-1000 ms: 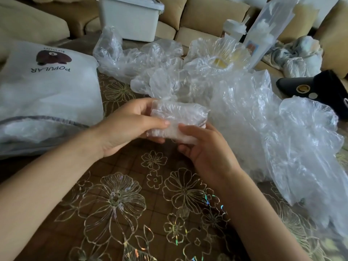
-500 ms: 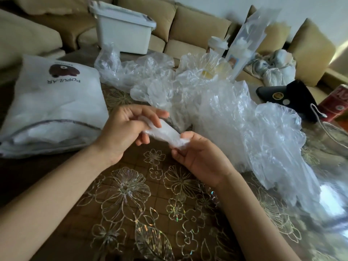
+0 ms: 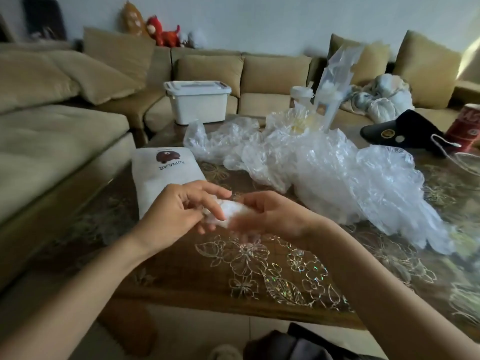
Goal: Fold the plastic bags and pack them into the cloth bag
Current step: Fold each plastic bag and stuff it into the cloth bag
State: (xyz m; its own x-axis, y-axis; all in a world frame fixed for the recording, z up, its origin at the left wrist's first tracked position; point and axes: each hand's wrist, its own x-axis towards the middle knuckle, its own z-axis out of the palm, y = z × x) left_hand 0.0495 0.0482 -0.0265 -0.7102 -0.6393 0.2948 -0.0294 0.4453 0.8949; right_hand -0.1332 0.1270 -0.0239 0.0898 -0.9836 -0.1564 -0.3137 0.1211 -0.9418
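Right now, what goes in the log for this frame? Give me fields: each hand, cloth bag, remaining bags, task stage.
left hand: grips the folded plastic bag from its left end
right hand: holds the same bundle from the right; motion-blurred
cloth bag: white, printed POPULAR, lying on the table just beyond the left hand
unfolded plastic bags: crumpled clear pile right of the cloth bag
task stage: one bundle folded, not yet in the cloth bag
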